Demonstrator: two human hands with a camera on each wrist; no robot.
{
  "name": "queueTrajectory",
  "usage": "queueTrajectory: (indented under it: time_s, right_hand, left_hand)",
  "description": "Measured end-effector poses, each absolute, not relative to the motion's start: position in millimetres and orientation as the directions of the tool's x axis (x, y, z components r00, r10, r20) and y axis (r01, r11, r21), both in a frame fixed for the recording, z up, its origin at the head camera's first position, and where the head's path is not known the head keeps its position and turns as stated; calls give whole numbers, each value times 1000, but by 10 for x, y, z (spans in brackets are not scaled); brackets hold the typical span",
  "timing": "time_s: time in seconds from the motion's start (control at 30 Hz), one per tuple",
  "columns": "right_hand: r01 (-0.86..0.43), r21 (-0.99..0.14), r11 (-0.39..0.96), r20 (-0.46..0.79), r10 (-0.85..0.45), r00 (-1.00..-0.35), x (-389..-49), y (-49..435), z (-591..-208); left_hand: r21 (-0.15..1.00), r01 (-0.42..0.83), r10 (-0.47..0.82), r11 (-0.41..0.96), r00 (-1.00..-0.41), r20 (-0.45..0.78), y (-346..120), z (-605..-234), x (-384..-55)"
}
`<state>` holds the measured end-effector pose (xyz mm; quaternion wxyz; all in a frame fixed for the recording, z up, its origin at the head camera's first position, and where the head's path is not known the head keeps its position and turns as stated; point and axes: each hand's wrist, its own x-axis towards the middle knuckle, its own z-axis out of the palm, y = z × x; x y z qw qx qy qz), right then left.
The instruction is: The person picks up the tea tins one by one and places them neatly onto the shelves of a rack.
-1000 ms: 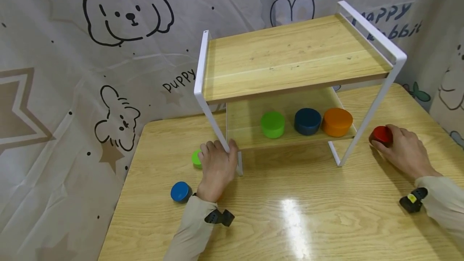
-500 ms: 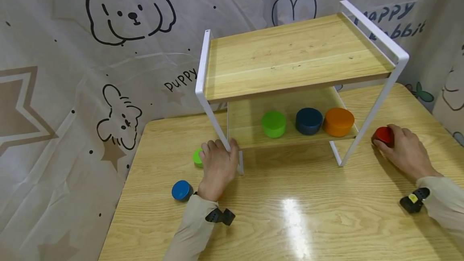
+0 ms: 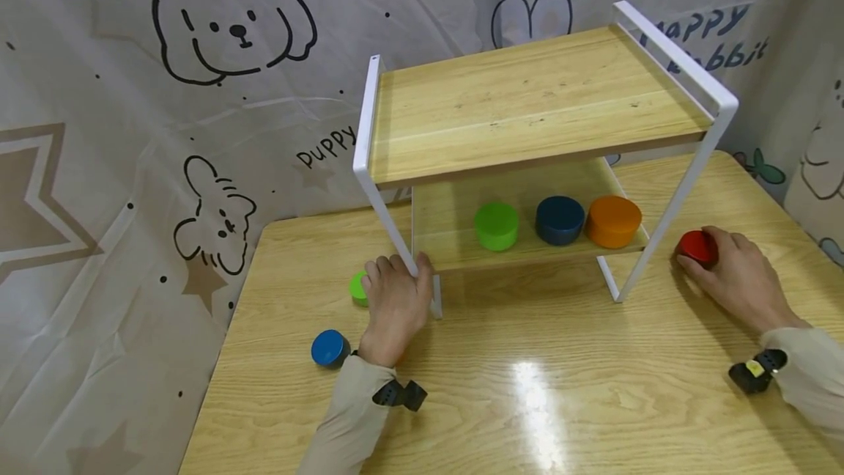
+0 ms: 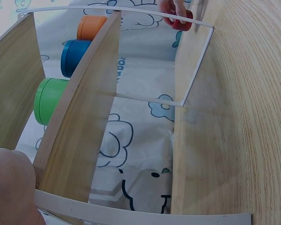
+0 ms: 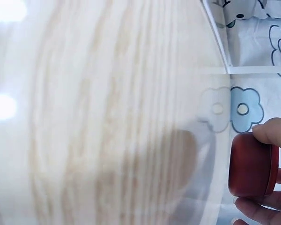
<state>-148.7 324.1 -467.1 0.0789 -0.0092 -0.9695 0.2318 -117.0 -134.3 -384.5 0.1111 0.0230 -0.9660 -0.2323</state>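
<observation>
At the right of the table, my right hand [image 3: 741, 273] grips a small round red tin [image 3: 697, 248] between thumb and fingers. In the right wrist view the red tin [image 5: 252, 165] shows its lid seam, close to the table surface; whether it touches cannot be told. My left hand [image 3: 398, 306] holds the left front leg of a two-tier wooden shelf [image 3: 541, 105] with a white frame. On the lower tier stand a green tin [image 3: 497, 226], a dark blue tin [image 3: 560, 221] and an orange tin [image 3: 614, 222] in a row.
Left of the shelf, a blue tin [image 3: 330, 348] and a green tin [image 3: 359, 289], partly hidden by my left hand, sit on the wooden table [image 3: 593, 402]. A bit of orange peeks out under my left wrist. A printed curtain [image 3: 277, 130] hangs behind the table.
Both hands keep their grips almost unmoved. The view shifts slightly, and the right wrist has turned a little; the red tin stays in nearly the same place.
</observation>
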Motion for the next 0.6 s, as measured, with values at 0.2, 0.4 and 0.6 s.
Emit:
queueTrajectory:
  time_s: [0.2,0.4,0.6]
  right_hand:
    - [-26,-452,892,173,59,-983,-1404,3167,-4575]
    - [-65,-452,890,226,44,-973,-1286,3066,-4469]
    - [-125,-428,895,280,0,-960,-1087,2941,-4416]
  left_hand:
    - [447,4,-97,894,-974,203,-1347,-3850,-1171]
    - [427,14,-91,904,-970,224,-1345,-3841,-1184]
    - [427,7,-89,904,-975,203,-1349,-3844,-1188]
